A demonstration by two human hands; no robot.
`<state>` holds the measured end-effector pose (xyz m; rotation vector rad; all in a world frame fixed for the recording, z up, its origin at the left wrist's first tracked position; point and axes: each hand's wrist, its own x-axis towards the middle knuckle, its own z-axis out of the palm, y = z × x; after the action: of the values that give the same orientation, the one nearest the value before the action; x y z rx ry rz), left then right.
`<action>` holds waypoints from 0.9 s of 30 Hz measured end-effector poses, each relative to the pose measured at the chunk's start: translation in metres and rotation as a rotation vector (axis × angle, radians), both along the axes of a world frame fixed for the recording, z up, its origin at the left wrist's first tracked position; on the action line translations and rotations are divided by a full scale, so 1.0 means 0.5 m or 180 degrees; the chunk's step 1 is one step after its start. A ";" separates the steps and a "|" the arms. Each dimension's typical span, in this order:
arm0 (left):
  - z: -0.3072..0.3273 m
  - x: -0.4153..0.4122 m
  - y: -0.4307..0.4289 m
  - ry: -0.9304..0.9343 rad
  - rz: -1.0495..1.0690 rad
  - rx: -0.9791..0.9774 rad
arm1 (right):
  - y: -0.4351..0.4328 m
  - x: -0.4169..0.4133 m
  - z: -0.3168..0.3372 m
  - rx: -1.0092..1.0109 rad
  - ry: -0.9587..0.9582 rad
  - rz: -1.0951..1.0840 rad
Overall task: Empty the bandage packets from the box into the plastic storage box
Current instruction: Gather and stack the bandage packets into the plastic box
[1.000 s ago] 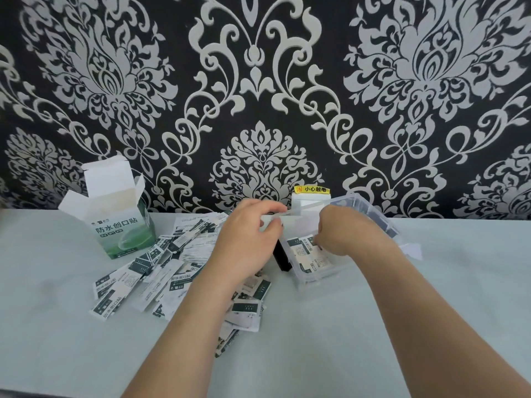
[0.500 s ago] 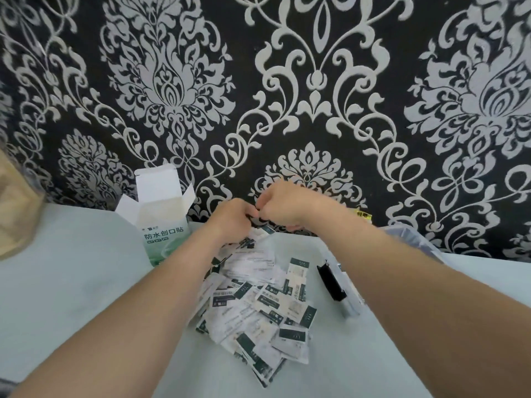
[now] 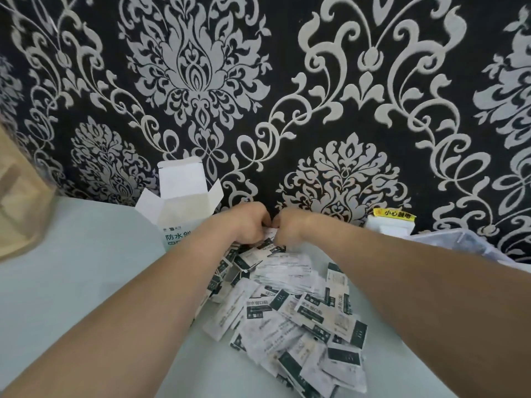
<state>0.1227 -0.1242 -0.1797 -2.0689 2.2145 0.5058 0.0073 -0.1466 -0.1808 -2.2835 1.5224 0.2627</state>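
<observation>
Plastic storage box (image 3: 467,243) mostly hidden (right arm (image 3: 408,285) covers it).

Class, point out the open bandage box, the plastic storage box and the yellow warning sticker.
bandage box (image 3: 184,211), head view, white panel under the raised flap.
plastic storage box (image 3: 465,244), head view, clear wall above right forearm.
yellow warning sticker (image 3: 395,215), head view, middle of its lettering.

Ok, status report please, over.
Left hand, right hand pinch packets from the pile. Cardboard box open, upright. Storage box at right, partly behind forearm.
</observation>
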 end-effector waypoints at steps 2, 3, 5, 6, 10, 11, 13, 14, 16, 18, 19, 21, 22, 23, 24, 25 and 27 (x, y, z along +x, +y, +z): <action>-0.003 0.000 0.007 0.0018 0.0023 -0.0131 | 0.007 -0.005 -0.011 -0.0188 -0.0213 -0.0109; -0.004 0.000 0.012 0.0001 0.0031 -0.0118 | 0.012 -0.008 -0.014 -0.0292 -0.0286 -0.0134; 0.000 -0.004 0.020 -0.0089 -0.0002 -0.0074 | 0.026 -0.014 -0.012 -0.0423 -0.0326 -0.0133; 0.004 -0.007 0.024 -0.0133 -0.0034 -0.0052 | 0.034 -0.015 -0.010 -0.0449 -0.0300 -0.0101; 0.017 -0.024 0.043 -0.0241 -0.0203 0.0033 | 0.062 -0.028 0.002 -0.0524 -0.0166 0.0005; 0.017 -0.027 0.045 -0.0244 -0.0231 0.0084 | 0.068 -0.033 0.006 -0.0507 -0.0152 0.0024; 0.018 -0.030 0.050 -0.0265 -0.0261 0.0176 | 0.081 -0.047 0.017 -0.0429 -0.0065 0.0049; 0.017 -0.032 0.050 -0.0283 -0.0276 0.0185 | 0.088 -0.053 0.023 -0.0393 0.0013 0.0063; 0.018 -0.033 0.054 -0.0285 -0.0291 0.0125 | 0.102 -0.068 0.035 -0.0369 0.0155 0.0114; 0.022 -0.033 0.059 -0.0223 -0.0265 -0.0036 | 0.116 -0.078 0.047 -0.0415 0.0253 0.0195; 0.022 -0.031 0.062 -0.0180 -0.0229 -0.0111 | 0.123 -0.083 0.053 -0.0441 0.0265 0.0222; 0.019 -0.028 0.069 -0.0090 -0.0167 -0.0284 | 0.137 -0.093 0.061 -0.0425 0.0214 0.0226; 0.018 -0.027 0.073 -0.0065 -0.0138 -0.0399 | 0.140 -0.097 0.062 -0.0401 0.0161 0.0220; 0.017 -0.026 0.078 -0.0030 -0.0097 -0.0534 | 0.143 -0.102 0.064 -0.0379 0.0125 0.0203; 0.017 -0.024 0.085 0.0041 -0.0027 -0.0646 | 0.145 -0.105 0.064 -0.0361 0.0100 0.0178; 0.017 -0.023 0.090 0.0144 0.0037 -0.0726 | 0.149 -0.108 0.065 -0.0335 0.0075 0.0146; 0.020 -0.021 0.103 0.0337 0.0130 -0.0843 | 0.150 -0.114 0.061 -0.0277 0.0001 0.0107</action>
<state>0.1120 -0.0728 -0.1696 -2.2658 2.4205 0.3481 -0.0495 -0.0718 -0.1502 -2.3780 1.5246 0.2098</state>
